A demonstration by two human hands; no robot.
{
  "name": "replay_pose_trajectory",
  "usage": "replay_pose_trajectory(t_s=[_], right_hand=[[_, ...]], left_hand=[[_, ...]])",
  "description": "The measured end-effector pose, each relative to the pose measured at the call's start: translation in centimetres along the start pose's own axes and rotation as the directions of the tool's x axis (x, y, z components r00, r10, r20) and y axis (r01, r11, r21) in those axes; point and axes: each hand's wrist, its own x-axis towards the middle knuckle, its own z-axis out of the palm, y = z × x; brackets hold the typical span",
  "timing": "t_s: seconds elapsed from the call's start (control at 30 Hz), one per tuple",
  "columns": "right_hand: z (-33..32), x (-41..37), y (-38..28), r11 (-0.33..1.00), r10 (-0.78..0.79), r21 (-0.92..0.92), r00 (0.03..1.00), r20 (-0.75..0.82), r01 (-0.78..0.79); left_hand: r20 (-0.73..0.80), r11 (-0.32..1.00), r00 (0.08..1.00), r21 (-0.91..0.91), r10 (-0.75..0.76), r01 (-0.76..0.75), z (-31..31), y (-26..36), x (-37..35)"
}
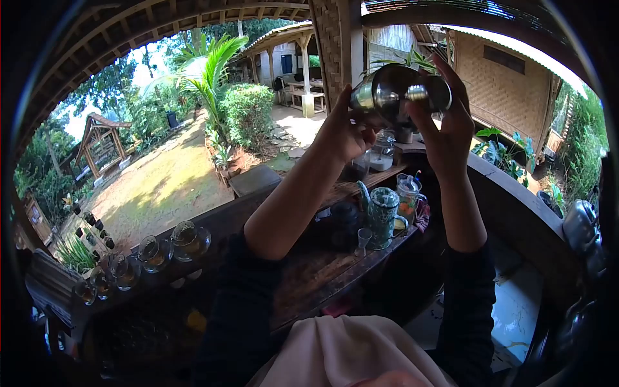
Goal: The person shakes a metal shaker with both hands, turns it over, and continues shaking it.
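Above the table [309, 276], a metal shaker [380, 91] is held up, lying roughly sideways, between both hands: the left hand [350, 135] supports the wider end, and the right hand [455, 126] is curled about the narrower one. The step in hand looks like shaking it or working its top; which, I cannot tell. Either way, the next move seems to call for a firm hold at both ends, well clear of the pot [383, 216], pitcher [407, 188] and small glass [363, 240] below.
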Motion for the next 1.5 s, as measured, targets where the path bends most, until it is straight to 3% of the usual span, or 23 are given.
replay_pose_trajectory(t_s=[0.1,0.17,0.27,0.3,0.37,0.4,0.43,0.57,0.6,0.7,0.83,0.87,0.9,0.97,1.03,1.1,1.17,1.23,1.3,1.37,1.43,1.47,1.5], right_hand=[[-2.6,-1.4,-4.3,0.762,-0.647,-0.075,0.761,-0.045,0.643],[-1.9,-1.3,-4.0,0.711,-0.702,-0.03,0.708,-0.071,0.702],[-0.5,-1.2,-2.0,0.517,-0.829,0.139,0.534,-0.165,0.845],[0.5,-0.2,0.7,0.594,-0.785,0.143,0.609,-0.115,0.792],[1.9,-0.4,2.2,0.931,-0.227,0.301,0.973,0.03,0.208],[2.6,-0.8,2.6,0.853,0.282,0.381,0.929,0.241,-0.357],[2.3,-1.3,3.0,0.848,0.282,0.386,0.927,0.249,-0.362],[-1.2,-0.5,-1.8,0.814,-0.473,0.369,0.881,-0.025,0.448],[-2.8,-1.6,-3.5,0.744,-0.644,0.192,0.764,-0.051,0.64],[-2.4,-1.9,-1.9,0.67,-0.683,0.201,0.7,-0.208,0.714],[-0.6,-1.1,4.1,0.687,-0.46,0.497,0.847,-0.268,0.53],[-0.4,-2.2,5.2,0.765,-0.047,0.642,0.998,-0.029,0.054],[-0.1,-2.3,5.6,0.632,0.347,0.653,0.906,0.244,-0.418],[-0.5,-2.8,4.8,0.656,0.305,0.66,0.928,0.212,-0.366],[-1.8,-2.6,2.5,0.858,-0.066,0.511,0.998,0.019,0.047],[-3.6,-3.9,0.4,0.775,-0.483,0.39,0.864,-0.144,0.498],[-0.9,-4.9,-0.3,0.606,-0.536,0.318,0.67,-0.514,0.729],[-0.8,-5.1,1.0,0.511,-0.618,0.258,0.559,-0.554,0.82],[0.1,-3.7,5.4,0.652,-0.559,0.411,0.77,-0.307,0.637],[2.2,-3.9,8.1,0.77,-0.001,0.637,1.0,0.03,-0.018],[2.3,-4.5,7.7,0.646,0.191,0.746,0.98,0.047,-0.162],[2.2,-4.8,7.4,0.486,0.372,0.829,0.924,0.091,-0.277],[0.9,-4.6,6.7,0.708,0.077,0.706,0.996,-0.043,-0.024]], left_hand=[[0.422,0.978,0.884,-0.126,0.202,-0.164,2.0,-0.4,-3.6],[0.73,0.857,0.544,-0.108,0.413,-0.505,1.1,-1.8,-3.8],[0.677,0.918,0.642,-0.132,0.359,-0.374,0.4,-0.7,-2.7],[0.617,0.965,0.752,-0.243,0.229,-0.095,0.3,-0.1,-1.8],[0.295,0.962,0.916,-0.098,0.273,-0.256,0.2,-0.6,1.0],[0.072,0.988,0.986,-0.056,0.149,-0.145,0.3,-1.0,1.1],[-0.161,0.999,0.987,-0.043,0.016,-0.023,0.3,-1.4,1.2],[0.504,0.865,0.862,-0.455,0.054,0.212,1.3,-2.3,0.0],[0.419,0.941,0.901,-0.337,0.116,0.036,3.1,-2.1,-3.2],[0.833,0.804,0.453,0.017,0.318,-0.595,3.4,-2.8,-2.9],[0.267,0.984,0.949,0.02,0.168,-0.18,2.5,-1.7,0.5],[0.048,0.844,0.923,0.387,0.383,-0.37,1.0,-2.9,1.3],[-0.065,0.995,0.998,0.099,-0.001,0.008,0.1,-1.6,1.4],[-0.2,0.999,0.98,0.034,0.008,-0.002,0.1,-2.4,1.4],[0.062,0.846,0.873,0.225,0.483,-0.484,0.6,-4.2,1.7],[0.371,0.954,0.903,-0.279,0.215,-0.112,4.1,-3.3,-3.3],[0.608,0.776,0.617,0.002,0.5,-0.63,3.4,-5.0,-2.1],[0.612,0.782,0.639,0.053,0.465,-0.621,2.7,-4.2,-1.6],[0.587,0.98,0.794,-0.194,0.158,-0.052,1.3,-2.6,0.4],[0.019,0.912,0.912,-0.006,0.41,-0.41,-0.8,-4.2,3.9],[-0.465,0.977,0.869,-0.044,0.167,-0.211,0.6,-3.6,2.8],[-0.286,0.967,0.936,-0.092,0.204,-0.239,0.8,-3.6,2.3],[-0.094,0.956,0.964,-0.137,0.248,-0.26,1.0,-3.6,1.5]])
